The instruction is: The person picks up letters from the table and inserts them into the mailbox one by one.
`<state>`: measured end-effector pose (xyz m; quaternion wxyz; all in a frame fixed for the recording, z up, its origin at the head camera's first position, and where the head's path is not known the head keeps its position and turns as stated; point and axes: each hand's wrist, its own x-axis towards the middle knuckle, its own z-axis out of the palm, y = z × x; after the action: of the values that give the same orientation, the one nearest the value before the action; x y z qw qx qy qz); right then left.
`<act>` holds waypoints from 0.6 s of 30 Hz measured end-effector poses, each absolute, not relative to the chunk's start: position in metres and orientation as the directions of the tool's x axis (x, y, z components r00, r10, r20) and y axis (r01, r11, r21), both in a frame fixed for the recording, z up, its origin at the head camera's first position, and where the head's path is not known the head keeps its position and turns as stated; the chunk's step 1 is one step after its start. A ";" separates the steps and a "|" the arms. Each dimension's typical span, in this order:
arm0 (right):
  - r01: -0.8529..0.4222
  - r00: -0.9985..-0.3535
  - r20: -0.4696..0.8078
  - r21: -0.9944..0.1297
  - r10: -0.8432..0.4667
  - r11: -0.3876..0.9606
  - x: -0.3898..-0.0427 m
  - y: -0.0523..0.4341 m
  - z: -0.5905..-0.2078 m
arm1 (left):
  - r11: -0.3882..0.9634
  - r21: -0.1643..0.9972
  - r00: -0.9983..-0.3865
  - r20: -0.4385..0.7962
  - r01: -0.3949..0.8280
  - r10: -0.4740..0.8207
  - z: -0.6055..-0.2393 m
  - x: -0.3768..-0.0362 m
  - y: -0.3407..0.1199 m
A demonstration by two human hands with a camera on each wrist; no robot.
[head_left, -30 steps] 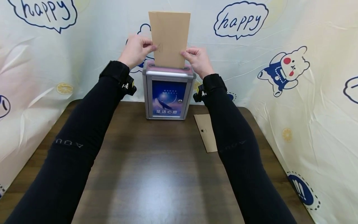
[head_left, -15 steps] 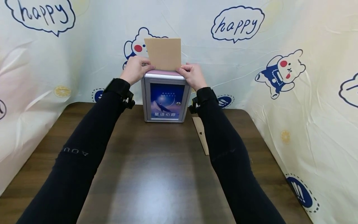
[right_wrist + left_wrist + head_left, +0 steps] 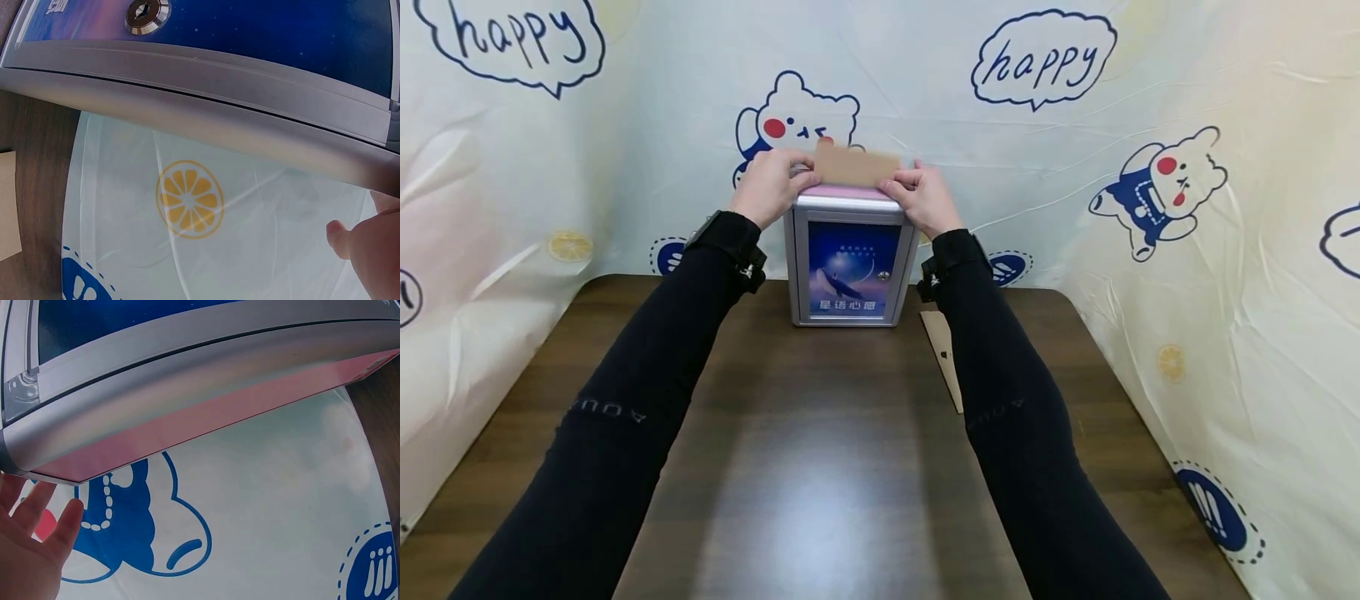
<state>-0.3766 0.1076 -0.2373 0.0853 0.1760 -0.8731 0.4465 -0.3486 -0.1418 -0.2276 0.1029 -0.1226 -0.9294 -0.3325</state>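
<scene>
A silver box (image 3: 848, 260) with a blue picture front and a pink top stands upright at the back of the dark wooden table (image 3: 820, 467). A brown envelope (image 3: 856, 167) stands in the slot on its top, with only a short strip showing. My left hand (image 3: 796, 177) pinches the strip's left edge and my right hand (image 3: 898, 185) pinches its right edge. In the left wrist view the box's silver side (image 3: 187, 394) fills the top, with my left hand (image 3: 31, 550) at the lower left. The right wrist view shows the box's front lock (image 3: 147, 9) and my right hand (image 3: 369, 250).
A second brown envelope (image 3: 943, 354) lies flat on the table just right of the box, partly under my right arm. A printed cloth backdrop (image 3: 1187, 250) with bears and "happy" bubbles walls in the table at the back and on both sides.
The envelope has slid down into the box's slot, from mostly standing out to a short strip. Both hands came down with it onto the box's top.
</scene>
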 end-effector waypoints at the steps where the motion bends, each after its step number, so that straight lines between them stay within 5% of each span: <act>1: -0.382 -0.924 0.306 -0.746 -0.229 0.545 -0.376 0.108 -0.237 | 0.749 0.593 -0.949 0.269 0.296 0.162 -0.227 -0.348 -0.142; 18: -0.311 -0.947 0.296 -0.750 -0.124 0.583 -0.364 0.104 -0.243 | 0.747 0.564 -0.921 0.348 0.353 0.173 -0.236 -0.347 -0.142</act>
<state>-0.3640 0.1037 -0.2434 0.1062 0.1231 -0.8834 0.4396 -0.3473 -0.1419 -0.2365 0.1379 -0.1425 -0.9243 -0.3262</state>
